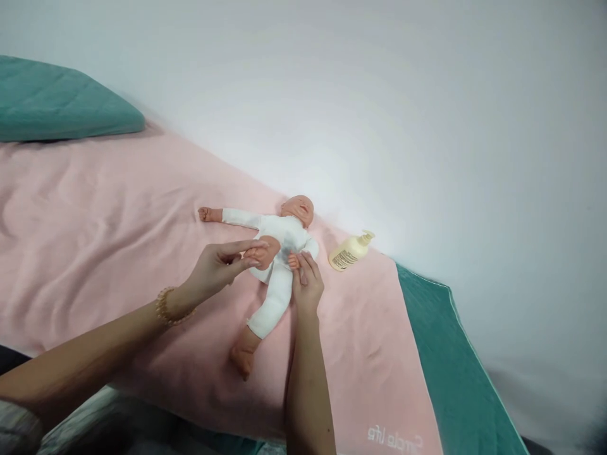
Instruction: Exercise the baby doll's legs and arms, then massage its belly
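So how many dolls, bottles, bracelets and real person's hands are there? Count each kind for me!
Doll: 1
Pump bottle: 1
Bracelet: 1
Person's hands, left hand and right hand: 2
Total: 5

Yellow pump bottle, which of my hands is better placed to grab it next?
Probably your right hand: it is nearer the yellow pump bottle, though it holds the doll's small hand. Your left hand is farther away, holding the doll's foot.
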A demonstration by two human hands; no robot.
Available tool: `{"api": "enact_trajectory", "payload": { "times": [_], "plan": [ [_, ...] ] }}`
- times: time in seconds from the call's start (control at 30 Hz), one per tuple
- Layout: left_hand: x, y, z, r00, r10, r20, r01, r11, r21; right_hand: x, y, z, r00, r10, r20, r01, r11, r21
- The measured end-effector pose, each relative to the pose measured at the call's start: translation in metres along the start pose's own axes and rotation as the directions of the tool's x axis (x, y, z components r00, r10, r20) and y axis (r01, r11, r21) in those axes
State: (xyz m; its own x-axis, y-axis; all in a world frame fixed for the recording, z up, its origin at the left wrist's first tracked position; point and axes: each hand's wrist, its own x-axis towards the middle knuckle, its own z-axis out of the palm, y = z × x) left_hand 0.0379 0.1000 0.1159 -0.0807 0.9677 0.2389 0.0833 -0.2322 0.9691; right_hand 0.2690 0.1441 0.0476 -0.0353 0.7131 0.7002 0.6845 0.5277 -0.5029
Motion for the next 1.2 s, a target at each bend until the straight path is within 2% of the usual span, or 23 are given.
{"api": "enact_trajectory", "payload": {
  "times": [0.1,0.3,0.4,0.5,0.6,0.67,0.77,0.83,0.9,0.97,1.0,1.1,1.2],
  "plan": [
    [0.017,-0.004,0.012,1.000,0.008,0.003,-0.008,1.000,-0.003,0.000,0.004,0.001,0.995,-0.098,0.034,0.101,0.992,-0.080],
    [0.030,-0.009,0.025,0.993,0.068,0.096,-0.065,0.997,-0.030,0.001,0.004,0.000,0.993,-0.105,0.048,0.109,0.991,-0.082],
    [0.026,-0.011,0.023,0.994,0.067,0.091,-0.065,0.998,-0.021,0.001,0.004,-0.003,0.999,-0.041,0.018,0.042,0.999,-0.020],
    [0.017,-0.012,0.017,0.989,0.076,0.124,-0.071,0.996,-0.045,0.003,0.000,-0.010,0.990,0.130,-0.048,-0.124,0.985,0.120],
    [0.001,-0.012,0.009,0.980,0.083,0.178,-0.077,0.996,-0.044,0.007,-0.003,-0.016,0.915,0.371,-0.161,-0.302,0.891,0.340],
    [-0.014,-0.013,0.002,0.974,0.090,0.207,-0.088,0.996,-0.015,0.010,-0.001,-0.019,0.840,0.494,-0.227,-0.343,0.806,0.482],
    [-0.040,-0.020,-0.011,0.951,0.113,0.287,-0.117,0.993,-0.003,0.012,0.012,-0.024,0.712,0.639,-0.292,-0.382,0.701,0.602],
    [-0.058,-0.027,-0.021,0.910,0.180,0.375,-0.178,0.983,-0.040,0.009,0.026,-0.027,0.613,0.730,-0.303,-0.429,0.629,0.649],
    [-0.073,-0.035,-0.031,0.844,0.276,0.459,-0.269,0.960,-0.082,0.005,0.040,-0.030,0.540,0.790,-0.288,-0.455,0.563,0.690],
    [-0.086,-0.044,-0.041,0.797,0.316,0.514,-0.312,0.945,-0.098,0.002,0.053,-0.031,0.504,0.820,-0.270,-0.469,0.523,0.712],
    [-0.092,-0.048,-0.046,0.789,0.311,0.530,-0.313,0.946,-0.090,0.000,0.058,-0.031,0.490,0.831,-0.262,-0.477,0.508,0.717],
    [-0.105,-0.061,-0.055,0.806,0.265,0.529,-0.301,0.953,-0.019,-0.002,0.069,-0.030,0.464,0.848,-0.257,-0.497,0.489,0.716],
    [-0.112,-0.070,-0.057,0.832,0.280,0.479,-0.342,0.938,0.046,-0.003,0.075,-0.028,0.448,0.858,-0.252,-0.515,0.478,0.711]
  ]
}}
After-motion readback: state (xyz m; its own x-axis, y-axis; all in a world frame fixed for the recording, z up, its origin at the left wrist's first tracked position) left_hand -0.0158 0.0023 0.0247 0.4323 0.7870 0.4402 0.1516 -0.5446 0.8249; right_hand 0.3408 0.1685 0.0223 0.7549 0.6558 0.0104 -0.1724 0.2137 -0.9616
